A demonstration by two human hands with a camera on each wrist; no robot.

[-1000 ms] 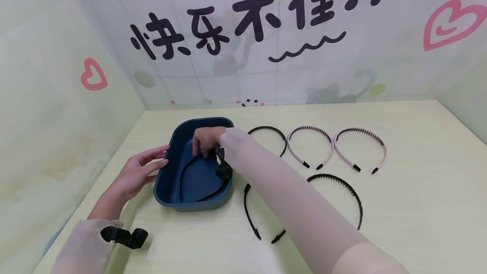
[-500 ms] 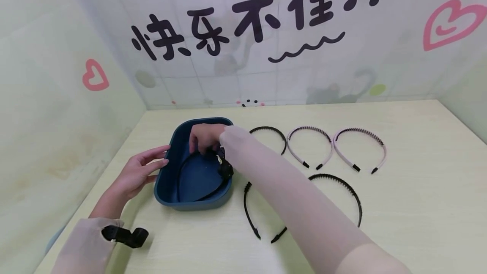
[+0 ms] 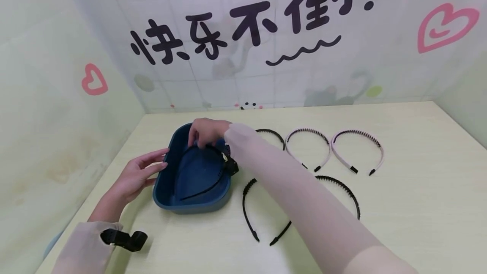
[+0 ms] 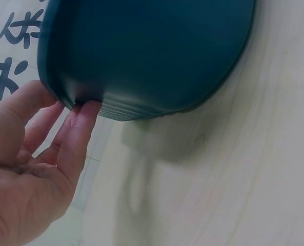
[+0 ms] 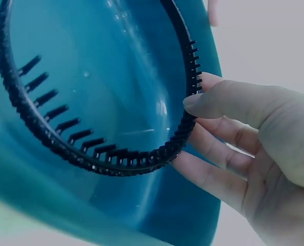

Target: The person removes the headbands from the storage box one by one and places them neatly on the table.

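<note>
In the head view a blue basin (image 3: 211,206) stands at the left of the table. My right hand (image 3: 207,132) is over it and pinches a black toothed headband (image 5: 116,166) between thumb and fingers by its curved top. The headband's ends point toward the near side of the basin, its free tip low inside. My left hand (image 3: 133,176) rests against the basin's left side, fingers fairly straight; in the left wrist view its fingertips (image 4: 87,110) touch the wall near the rim.
Two pale purple headbands (image 3: 329,147) (image 3: 382,153) lie at the back right. A black headband (image 3: 282,138) lies beside the basin, and black headbands (image 3: 249,221) (image 3: 357,204) lie nearer, partly behind the right sleeve (image 3: 289,181). A printed curtain (image 3: 243,79) borders the table's back.
My right hand has lifted the black headband slightly inside the basin, and its near part has tilted and shifted. My left hand keeps its place at the basin. The head view has tipped slightly upward.
</note>
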